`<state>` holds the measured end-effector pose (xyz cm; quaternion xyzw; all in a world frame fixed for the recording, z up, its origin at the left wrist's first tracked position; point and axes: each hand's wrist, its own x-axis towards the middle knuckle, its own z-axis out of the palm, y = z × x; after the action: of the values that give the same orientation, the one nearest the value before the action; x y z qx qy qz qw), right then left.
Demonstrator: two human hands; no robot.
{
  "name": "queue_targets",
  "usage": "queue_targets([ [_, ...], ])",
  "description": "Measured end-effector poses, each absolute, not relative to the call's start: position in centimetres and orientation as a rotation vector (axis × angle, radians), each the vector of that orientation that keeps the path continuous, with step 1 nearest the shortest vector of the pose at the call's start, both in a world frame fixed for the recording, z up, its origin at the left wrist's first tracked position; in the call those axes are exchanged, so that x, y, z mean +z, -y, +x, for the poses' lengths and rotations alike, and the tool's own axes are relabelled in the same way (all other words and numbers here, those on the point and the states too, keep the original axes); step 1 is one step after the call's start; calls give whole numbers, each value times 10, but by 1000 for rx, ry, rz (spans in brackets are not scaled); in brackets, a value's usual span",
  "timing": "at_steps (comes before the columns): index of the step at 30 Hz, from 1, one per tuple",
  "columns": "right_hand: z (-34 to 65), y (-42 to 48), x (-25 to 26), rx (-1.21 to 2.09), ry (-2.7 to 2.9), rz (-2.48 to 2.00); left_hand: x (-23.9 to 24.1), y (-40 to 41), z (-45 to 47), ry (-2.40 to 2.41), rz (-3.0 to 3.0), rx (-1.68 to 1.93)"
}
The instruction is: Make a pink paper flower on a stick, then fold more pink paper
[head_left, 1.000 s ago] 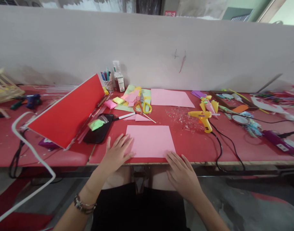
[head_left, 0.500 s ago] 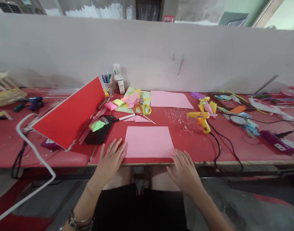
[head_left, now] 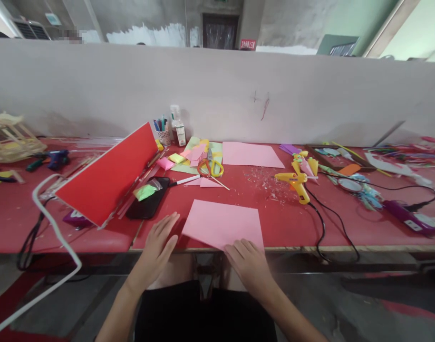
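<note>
The thumb of the right hand [head_left: 249, 263] is hidden, so I cannot tell if this hand pinches the pink sheet [head_left: 222, 221] or only presses on it; its fingers are close together on the near edge and cover a part of it. The sheet is to the right of the phone [head_left: 144, 208] and nearer to the person, on the red table [head_left: 174, 199]. A packet [head_left: 146, 192] lies on the phone and covers a part of it. The board [head_left: 110, 178], slanted to the left of the phone, hides a part of a purple box [head_left: 76, 218]. Beyond the phone and to its right, the scissors [head_left: 212, 164] are hard to make out among the paper scraps [head_left: 196, 155]. The left hand [head_left: 156, 249], nearer to the person than the phone, is wide, with straight fingers, and holds nothing. Both forearms are cut off at the bottom. Half a second ago, the sheet lies square to the table edge, with a hand at each side; now it is turned and comes to this edge, the right hand is further in from the corner, and a gap shows between the left hand and the sheet
</note>
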<state>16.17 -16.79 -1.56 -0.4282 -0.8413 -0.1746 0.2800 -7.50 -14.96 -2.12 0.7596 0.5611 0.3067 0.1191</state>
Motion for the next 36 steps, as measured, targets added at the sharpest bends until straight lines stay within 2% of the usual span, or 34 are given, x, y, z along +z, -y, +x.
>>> queue_targets([
  [2,166,168,-7,-303,2184,-1103,-16,148,-77,-1545,2125,1077],
  [5,170,168,12,155,1842,-1159,-1,142,-70,-1483,1940,1296],
  [8,169,168,30,620,1320,-1225,21,135,-52,-1400,1807,1265],
  [11,163,165,40,856,841,-1244,39,133,-33,-1193,1611,1092],
  [15,156,163,36,938,679,-1270,51,140,-20,-1015,1392,955],
  [25,168,166,7,914,1004,-1230,42,150,-26,-1139,1458,728],
  [36,171,168,3,865,1219,-1281,46,146,-22,-1153,1582,793],
])
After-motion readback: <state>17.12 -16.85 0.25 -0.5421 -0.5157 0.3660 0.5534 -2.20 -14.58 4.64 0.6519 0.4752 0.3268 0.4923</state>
